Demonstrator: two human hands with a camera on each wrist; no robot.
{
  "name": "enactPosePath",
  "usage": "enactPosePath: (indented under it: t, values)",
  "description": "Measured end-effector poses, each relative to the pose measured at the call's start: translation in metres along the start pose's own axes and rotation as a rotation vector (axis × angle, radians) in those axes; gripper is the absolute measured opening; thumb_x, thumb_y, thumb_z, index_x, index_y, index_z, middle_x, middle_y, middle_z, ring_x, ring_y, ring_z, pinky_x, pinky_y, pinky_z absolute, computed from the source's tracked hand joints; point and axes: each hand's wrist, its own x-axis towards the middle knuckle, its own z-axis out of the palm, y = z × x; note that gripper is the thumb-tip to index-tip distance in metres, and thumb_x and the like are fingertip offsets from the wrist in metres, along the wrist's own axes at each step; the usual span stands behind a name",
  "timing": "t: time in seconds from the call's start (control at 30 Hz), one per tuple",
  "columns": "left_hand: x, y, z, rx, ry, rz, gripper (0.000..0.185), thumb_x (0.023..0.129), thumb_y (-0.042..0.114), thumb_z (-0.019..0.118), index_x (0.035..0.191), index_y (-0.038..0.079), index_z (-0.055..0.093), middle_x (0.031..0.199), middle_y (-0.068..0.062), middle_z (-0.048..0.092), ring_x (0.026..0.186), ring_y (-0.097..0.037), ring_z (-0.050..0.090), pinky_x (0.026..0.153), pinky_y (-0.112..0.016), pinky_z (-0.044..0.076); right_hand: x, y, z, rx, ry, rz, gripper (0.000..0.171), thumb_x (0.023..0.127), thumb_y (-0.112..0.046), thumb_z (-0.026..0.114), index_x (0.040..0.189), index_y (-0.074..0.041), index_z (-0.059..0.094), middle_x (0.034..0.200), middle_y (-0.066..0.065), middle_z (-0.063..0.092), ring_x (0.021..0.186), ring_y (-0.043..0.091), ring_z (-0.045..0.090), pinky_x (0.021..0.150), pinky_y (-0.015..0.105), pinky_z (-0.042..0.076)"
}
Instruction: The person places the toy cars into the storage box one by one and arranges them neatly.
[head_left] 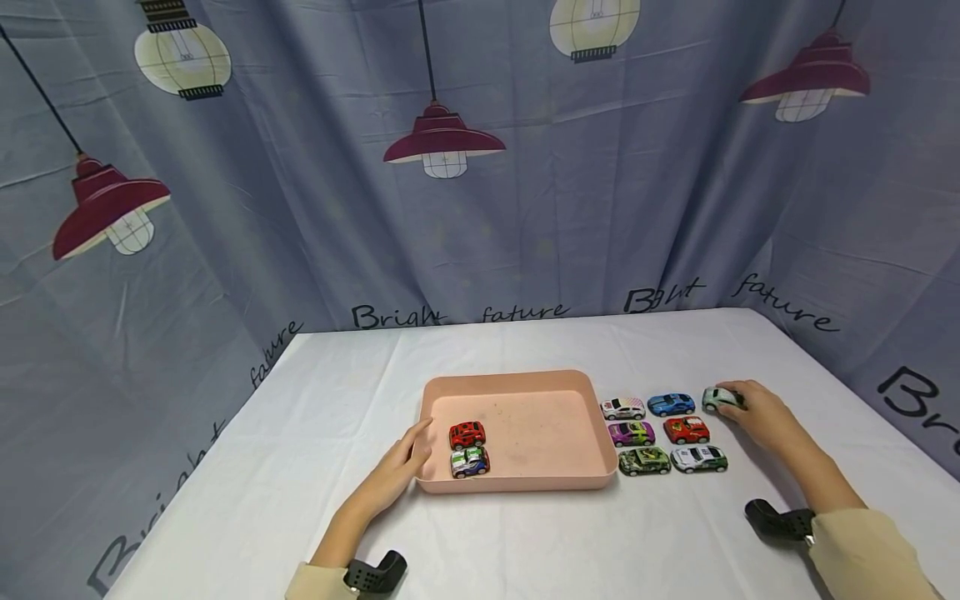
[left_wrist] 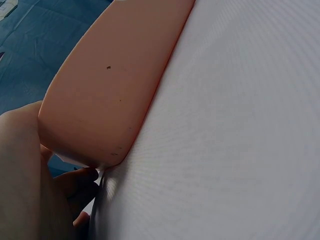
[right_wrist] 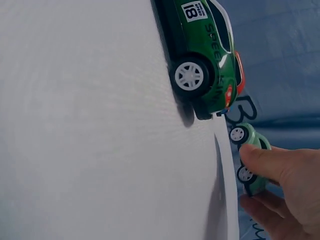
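A pink tray [head_left: 517, 479] sits mid-table with a red toy car [head_left: 467, 434] and a white-and-green toy car [head_left: 469, 462] at its left end. My left hand [head_left: 408, 454] rests open against the tray's left wall [left_wrist: 105, 90], fingers straight. To the right of the tray stand several toy cars in rows. My right hand [head_left: 750, 410] pinches a pale green toy car [head_left: 718, 399] at the far right of the back row; thumb and fingers grip it [right_wrist: 252, 162] in the right wrist view. A dark green car marked 18 [right_wrist: 205, 55] stands close by.
White cloth covers the table [head_left: 570, 542]. Beside the tray stand a white-pink car [head_left: 623, 408], a blue car [head_left: 671, 404], a purple car [head_left: 632, 433], a red car [head_left: 686, 430], a camouflage car [head_left: 644, 461] and a white-green car [head_left: 699, 459]. A printed curtain hangs behind.
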Motion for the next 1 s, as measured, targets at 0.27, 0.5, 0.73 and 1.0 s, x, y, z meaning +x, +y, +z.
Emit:
enactPosePath:
  t: [0.27,0.5,0.73,1.0]
  values:
    - [-0.001,0.001,0.000,0.008,-0.002,0.012,0.048,0.096,0.032,0.042,0.142,0.021,0.031,0.143,-0.012,0.037,0.131,-0.037,0.032,0.103,-0.058,0.025,-0.007,-0.004,-0.005,0.015,0.042,0.035,0.042,0.085,-0.017,0.061,0.116,0.009,0.051,0.118,0.037,0.046,0.108,0.055,0.040,0.085,0.063,0.035]
    - [-0.004,0.008,-0.002,-0.014,0.003,0.008,0.047,0.096,0.028,0.044,0.141,0.020,0.033,0.142,-0.013,0.038,0.131,-0.037,0.032,0.103,-0.059,0.025,-0.015,-0.010,-0.010,0.036,0.077,0.007,0.048,0.086,-0.030,0.061,0.116,0.007,0.053,0.112,0.036,0.052,0.101,0.052,0.047,0.079,0.060,0.038]
    - [-0.002,0.005,-0.002,0.005,0.002,0.016,0.047,0.097,0.027,0.042,0.142,0.018,0.032,0.142,-0.013,0.038,0.131,-0.038,0.032,0.104,-0.059,0.024,-0.023,-0.027,-0.011,0.048,0.091,-0.034,0.050,0.086,-0.035,0.060,0.117,0.005,0.054,0.113,0.035,0.054,0.100,0.051,0.050,0.078,0.058,0.040]
    - [0.000,0.001,-0.001,-0.013,-0.004,0.019,0.047,0.096,0.029,0.043,0.141,0.020,0.032,0.142,-0.013,0.038,0.130,-0.036,0.034,0.103,-0.058,0.025,-0.028,-0.053,-0.011,0.078,0.065,-0.056,0.052,0.086,-0.034,0.061,0.120,0.003,0.053,0.122,0.034,0.048,0.101,0.049,0.054,0.078,0.056,0.046]
